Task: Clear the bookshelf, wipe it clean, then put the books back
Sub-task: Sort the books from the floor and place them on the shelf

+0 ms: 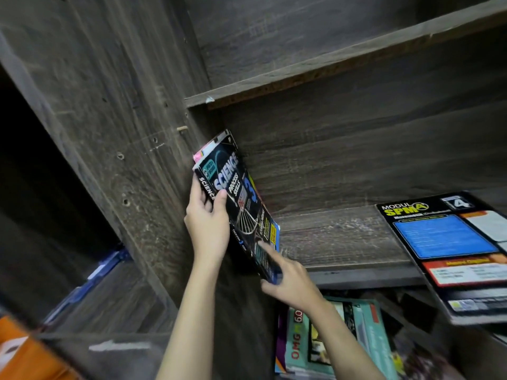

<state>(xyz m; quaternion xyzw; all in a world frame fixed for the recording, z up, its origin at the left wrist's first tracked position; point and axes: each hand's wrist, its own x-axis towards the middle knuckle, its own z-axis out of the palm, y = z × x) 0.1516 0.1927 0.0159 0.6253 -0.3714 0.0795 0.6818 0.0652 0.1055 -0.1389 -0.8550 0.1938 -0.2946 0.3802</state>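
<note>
A black "Science Process Skills" book point(238, 198) stands upright at the left end of a dark wooden shelf point(337, 237), leaning against the side panel, with another pink-edged book behind it. My left hand point(207, 218) grips its spine, thumb on the cover. My right hand point(288, 281) touches the book's lower front corner with the index finger stretched along the cover. A black "Modul SPM" book point(452, 250) lies flat at the right end of the same shelf, jutting over the front edge.
The shelf above point(329, 69) holds nothing in view. Below, several books point(337, 338) lie stacked on the lower shelf. The tall side panel point(115, 127) stands to the left, with blue items point(109, 264) and an orange object point(24, 357) at the lower left.
</note>
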